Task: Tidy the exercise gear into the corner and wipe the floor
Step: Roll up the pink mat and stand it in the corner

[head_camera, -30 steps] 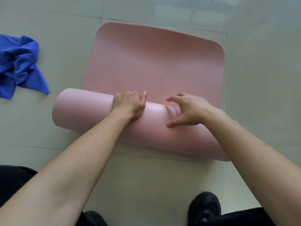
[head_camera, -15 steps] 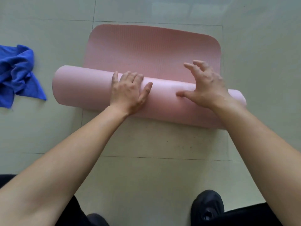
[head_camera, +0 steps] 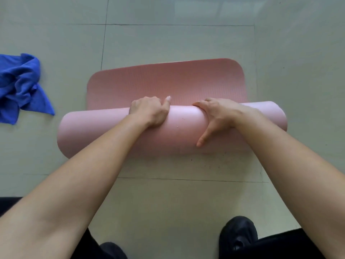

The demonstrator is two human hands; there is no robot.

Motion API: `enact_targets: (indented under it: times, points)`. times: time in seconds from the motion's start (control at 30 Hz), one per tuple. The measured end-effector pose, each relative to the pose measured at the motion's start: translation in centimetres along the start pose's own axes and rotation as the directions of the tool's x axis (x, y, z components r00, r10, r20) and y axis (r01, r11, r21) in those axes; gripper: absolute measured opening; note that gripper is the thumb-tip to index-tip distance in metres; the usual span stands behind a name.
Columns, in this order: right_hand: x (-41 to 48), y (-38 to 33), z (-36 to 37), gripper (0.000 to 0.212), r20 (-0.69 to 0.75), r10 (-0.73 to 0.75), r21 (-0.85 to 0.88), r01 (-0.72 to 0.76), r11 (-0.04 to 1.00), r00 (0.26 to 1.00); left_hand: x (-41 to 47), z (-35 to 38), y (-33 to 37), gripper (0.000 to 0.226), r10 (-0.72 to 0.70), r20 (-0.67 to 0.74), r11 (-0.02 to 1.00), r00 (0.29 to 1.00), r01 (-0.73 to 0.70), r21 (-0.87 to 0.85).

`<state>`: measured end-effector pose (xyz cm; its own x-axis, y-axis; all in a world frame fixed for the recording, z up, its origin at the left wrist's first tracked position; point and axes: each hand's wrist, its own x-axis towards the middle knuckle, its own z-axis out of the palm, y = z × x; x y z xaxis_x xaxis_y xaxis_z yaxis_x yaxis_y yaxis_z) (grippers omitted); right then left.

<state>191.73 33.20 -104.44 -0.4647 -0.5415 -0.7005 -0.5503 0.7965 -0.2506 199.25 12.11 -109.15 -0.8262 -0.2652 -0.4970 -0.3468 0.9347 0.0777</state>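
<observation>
A pink exercise mat (head_camera: pixel 166 85) lies on the tiled floor, most of it wound into a thick roll (head_camera: pixel 183 131) across the middle of the view. Only a short flat stretch remains beyond the roll. My left hand (head_camera: pixel 149 113) grips the roll's top left of centre, fingers curled over its far side and thumb pointing up. My right hand (head_camera: pixel 214 118) grips it right of centre, fingers hooked over the far edge and thumb stretched down the near face. A crumpled blue cloth (head_camera: pixel 20 86) lies on the floor at the left, apart from the mat.
Pale floor tiles (head_camera: pixel 168 193) surround the mat, with dark specks on the tile just in front of the roll. My black shoe (head_camera: pixel 237 234) and dark trouser legs fill the bottom edge.
The roll has grown thicker and the flat part shorter. Both hands shifted from pressing on top with spread fingers to hooking over the roll's far side.
</observation>
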Motion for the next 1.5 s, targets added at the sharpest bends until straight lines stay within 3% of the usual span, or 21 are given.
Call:
enact_targets:
  times: [0.07, 0.13, 0.17, 0.23, 0.27, 0.3, 0.43, 0.5, 0.63, 0.7, 0.77, 0.87, 0.93, 1.0, 1.03, 1.13, 1.2, 1.27, 1.37, 1.43, 1.5]
  points:
    - [0.1, 0.2, 0.0, 0.135, -0.070, 0.001, 0.000, -0.001, 1.000, 0.998, -0.3, -0.5, -0.4, 0.063, 0.029, -0.058, 0.997, 0.998, -0.033, -0.066]
    - [0.1, 1.1, -0.5, 0.123, -0.264, 0.051, 0.094, -0.027, 0.995, 0.963, -0.9, -1.1, -0.5, 0.056, 0.067, -0.224, 0.994, 0.972, -0.084, -0.066]
    - [0.3, 1.7, -0.7, 0.110, -0.412, 0.098, 0.159, -0.034, 0.987, 0.906, -1.2, -1.1, -0.4, 0.058, 0.093, -0.309, 0.994, 0.946, -0.107, -0.028]
    - [0.9, 2.5, -0.7, 0.072, -0.675, 0.187, 0.237, -0.031, 0.971, 0.714, -1.5, -0.8, 0.0, 0.069, 0.146, -0.360, 0.989, 0.921, -0.133, 0.062]
    - [1.2, 2.5, -0.4, 0.060, -0.738, 0.201, 0.232, -0.037, 0.972, 0.644, -1.3, -0.5, 0.1, 0.074, 0.150, -0.337, 0.988, 0.930, -0.127, 0.088]
    - [1.5, 2.3, 0.0, 0.060, -0.753, 0.192, 0.218, -0.037, 0.975, 0.629, -0.9, -0.2, 0.2, 0.076, 0.136, -0.318, 0.989, 0.938, -0.108, 0.105]
    - [1.7, 1.6, 2.3, 0.133, -0.523, 0.077, -0.020, -0.102, 0.995, 0.849, 1.2, -0.3, 0.4, 0.073, 0.121, -0.395, 0.983, 0.911, -0.056, 0.174]
    - [1.7, 2.0, 2.5, 0.147, -0.480, 0.058, -0.138, -0.140, 0.980, 0.875, 2.0, -0.8, 0.5, 0.065, 0.169, -0.436, 0.972, 0.884, -0.076, 0.224]
    - [1.5, 2.4, 1.2, 0.124, -0.534, 0.019, -0.202, -0.149, 0.968, 0.845, 2.6, -1.8, 0.5, 0.047, 0.183, -0.582, 0.983, 0.792, -0.140, 0.120]
    - [1.4, 2.3, 0.7, 0.116, -0.507, 0.002, -0.227, -0.135, 0.965, 0.862, 2.4, -2.1, 0.3, 0.048, 0.068, -0.555, 0.994, 0.829, -0.104, -0.035]
    - [1.2, 2.1, 0.0, 0.114, -0.467, 0.010, -0.222, -0.128, 0.967, 0.884, 2.3, -2.0, -0.2, 0.053, 0.048, -0.495, 0.997, 0.868, -0.071, -0.028]
    - [0.9, 2.2, -1.5, 0.113, -0.349, -0.001, -0.169, -0.061, 0.984, 0.937, 1.8, -2.8, -0.4, 0.056, 0.106, -0.316, 0.994, 0.943, -0.095, 0.048]
    - [0.4, 2.6, -2.4, 0.109, -0.219, -0.021, -0.057, 0.009, 0.998, 0.975, 1.4, -3.3, -0.5, 0.064, 0.075, -0.089, 0.997, 0.993, -0.073, 0.031]
    - [0.2, 2.9, -2.2, 0.109, -0.142, -0.010, 0.062, 0.019, 0.998, 0.990, 0.9, -2.8, -1.1, 0.076, -0.009, 0.103, 0.999, 0.995, 0.014, -0.040]
    - [0.3, 3.1, -1.7, 0.113, -0.156, -0.003, 0.085, 0.016, 0.996, 0.988, 0.3, -2.3, -1.2, 0.078, -0.033, 0.096, 0.998, 0.995, 0.039, -0.058]
    - [1.1, 3.9, -0.2, 0.117, -0.293, 0.067, 0.079, -0.045, 0.996, 0.954, -1.8, -0.5, -0.3, 0.074, -0.015, -0.260, 1.000, 0.965, 0.022, 0.022]
    - [1.4, 4.4, 0.1, 0.114, -0.450, 0.201, 0.182, -0.130, 0.975, 0.870, -2.7, 0.4, 1.3, 0.078, 0.041, -0.299, 0.997, 0.953, -0.020, 0.073]
    - [1.8, 4.3, 0.5, 0.120, -0.553, 0.405, 0.383, -0.209, 0.900, 0.728, -2.2, 0.7, 2.2, 0.084, 0.037, -0.301, 0.996, 0.953, -0.010, 0.090]
    - [2.6, 2.3, 2.1, 0.134, -0.535, 0.677, 0.659, -0.253, 0.709, 0.505, 0.1, 0.4, 1.9, 0.084, 0.005, -0.298, 0.997, 0.955, 0.017, 0.071]
    - [3.3, 0.9, 3.3, 0.141, -0.519, 0.805, 0.793, -0.190, 0.579, 0.288, 1.4, 0.4, 1.6, 0.084, 0.002, -0.312, 0.998, 0.950, 0.019, 0.062]
    - [4.0, 0.2, 4.2, 0.149, -0.364, 0.923, 0.920, -0.107, 0.377, 0.123, 2.1, 1.0, 1.5, 0.083, 0.008, -0.345, 0.997, 0.939, 0.018, 0.072]
